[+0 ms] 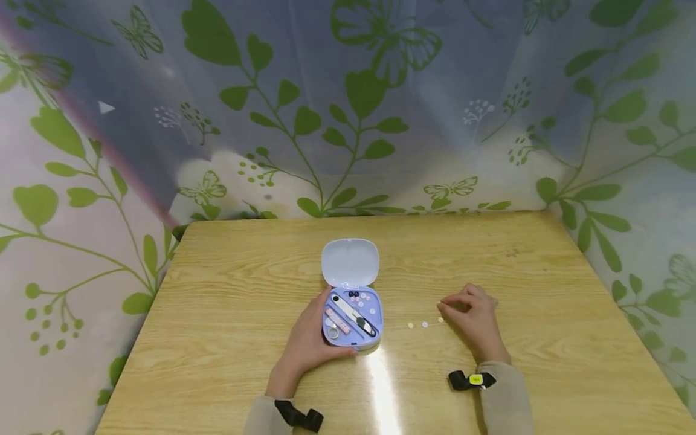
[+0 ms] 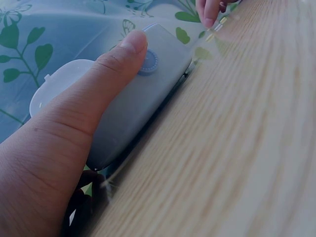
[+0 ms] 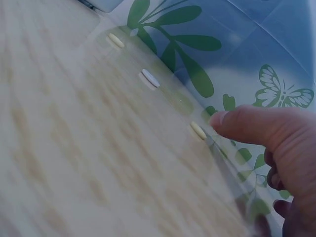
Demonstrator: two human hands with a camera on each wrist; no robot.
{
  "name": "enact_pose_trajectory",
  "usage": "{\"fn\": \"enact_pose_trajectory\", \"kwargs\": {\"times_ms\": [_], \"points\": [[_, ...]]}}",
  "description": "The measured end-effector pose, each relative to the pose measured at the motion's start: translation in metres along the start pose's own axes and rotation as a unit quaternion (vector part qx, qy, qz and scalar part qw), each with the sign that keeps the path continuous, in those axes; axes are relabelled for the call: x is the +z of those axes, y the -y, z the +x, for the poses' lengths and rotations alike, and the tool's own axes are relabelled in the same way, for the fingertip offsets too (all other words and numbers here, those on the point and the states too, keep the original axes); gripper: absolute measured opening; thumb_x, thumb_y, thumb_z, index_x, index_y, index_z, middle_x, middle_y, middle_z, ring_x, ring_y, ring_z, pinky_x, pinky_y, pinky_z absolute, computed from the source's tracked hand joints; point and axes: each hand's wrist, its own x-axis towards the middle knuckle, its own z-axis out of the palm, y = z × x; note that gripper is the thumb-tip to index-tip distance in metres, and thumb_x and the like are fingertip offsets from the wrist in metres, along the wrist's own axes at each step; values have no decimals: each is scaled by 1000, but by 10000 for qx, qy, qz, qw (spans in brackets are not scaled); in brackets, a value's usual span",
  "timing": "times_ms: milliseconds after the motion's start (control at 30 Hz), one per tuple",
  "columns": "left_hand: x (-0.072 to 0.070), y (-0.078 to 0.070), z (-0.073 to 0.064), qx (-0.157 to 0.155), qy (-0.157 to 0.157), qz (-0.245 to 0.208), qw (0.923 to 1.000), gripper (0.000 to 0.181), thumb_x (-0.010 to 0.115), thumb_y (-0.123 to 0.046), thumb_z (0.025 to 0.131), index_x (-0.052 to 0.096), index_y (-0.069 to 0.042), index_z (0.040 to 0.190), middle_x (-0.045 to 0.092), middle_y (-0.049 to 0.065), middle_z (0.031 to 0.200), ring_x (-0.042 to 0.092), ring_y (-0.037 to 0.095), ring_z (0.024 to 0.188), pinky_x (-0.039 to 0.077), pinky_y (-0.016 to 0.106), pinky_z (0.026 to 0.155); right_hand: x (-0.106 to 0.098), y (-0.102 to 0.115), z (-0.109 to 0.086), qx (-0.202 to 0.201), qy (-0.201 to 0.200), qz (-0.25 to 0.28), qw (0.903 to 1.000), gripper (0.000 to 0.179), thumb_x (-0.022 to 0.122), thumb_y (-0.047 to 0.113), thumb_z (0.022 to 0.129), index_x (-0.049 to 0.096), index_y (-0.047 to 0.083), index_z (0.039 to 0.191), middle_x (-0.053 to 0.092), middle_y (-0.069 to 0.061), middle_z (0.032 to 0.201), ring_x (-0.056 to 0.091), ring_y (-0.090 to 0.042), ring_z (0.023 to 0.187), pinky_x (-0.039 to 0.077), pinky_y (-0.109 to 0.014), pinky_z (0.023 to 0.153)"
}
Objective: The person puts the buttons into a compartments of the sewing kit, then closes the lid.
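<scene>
My left hand (image 1: 307, 338) grips an open blue sewing box (image 1: 380, 323), fingers round its left side and thumb along the front wall. The white lid (image 1: 350, 261) stands raised behind. Inside lie a white-and-black long tool (image 1: 353, 314), a pink strip (image 1: 338, 320), a ring-shaped item (image 1: 333, 332), dark buttons (image 1: 354, 294) and several pale buttons (image 1: 372, 311). On the table, a yellow button (image 1: 410, 325), a white button (image 1: 425, 324) and another yellow button (image 3: 197, 130) form a row. My right hand (image 1: 475, 317) has thumb and forefinger tips together close by that last button; I cannot tell whether they pinch anything.
The wooden table (image 1: 244, 272) reaches back to a curtain (image 1: 283, 151) printed with green leaves and butterflies. Black wrist straps (image 1: 298, 417) sit over beige sleeves (image 1: 505, 399). A bright light reflection crosses the tabletop in front of the box.
</scene>
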Motion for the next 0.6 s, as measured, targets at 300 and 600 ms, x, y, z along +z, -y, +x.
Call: {"fn": "enact_pose_trajectory", "kwargs": {"times_ms": [300,600], "points": [[-3,0,1,69,-50,32,10000,137,90,-65,52,16,-23,160,37,1,155,38,23,138,33,46,114,3,11,7,-303,-41,5,9995,11,87,5,73,79,9,79,47,0,73,38,-12,74,12,-54,91],[-2,-2,1,39,11,40,10000,137,89,-66,53,15,-24,160,36,0,155,37,22,140,31,45,115,9,22,14,-901,-248,42,9956,17,87,-4,68,79,7,76,46,0,68,35,-12,69,11,-42,78]]}}
